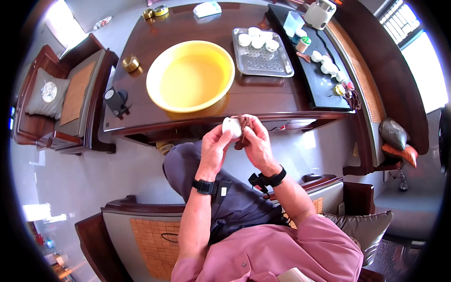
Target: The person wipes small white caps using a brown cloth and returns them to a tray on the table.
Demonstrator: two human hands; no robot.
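Note:
Between my hands, just in front of the table's near edge, is a small white cup [231, 127], probably a teacup. My left hand [215, 142] grips it from the left, thumb on its side. My right hand [258, 141] holds a crumpled brown cloth [243, 131] against the cup's right side. Beyond my hands, a large yellow plastic basin [190, 105] stands on the dark wooden table [169, 24]. To its right, a perforated metal tray [260, 65] carries several white cups [258, 42] grouped at its far end.
A black tea tray [327, 93] on the right holds several white cups [328, 67], a clear plastic pitcher [293, 24] and a white appliance [320, 14]. At the table's left are a brass-coloured bowl [130, 63] and a dark device [115, 100]. Wooden seats surround the table.

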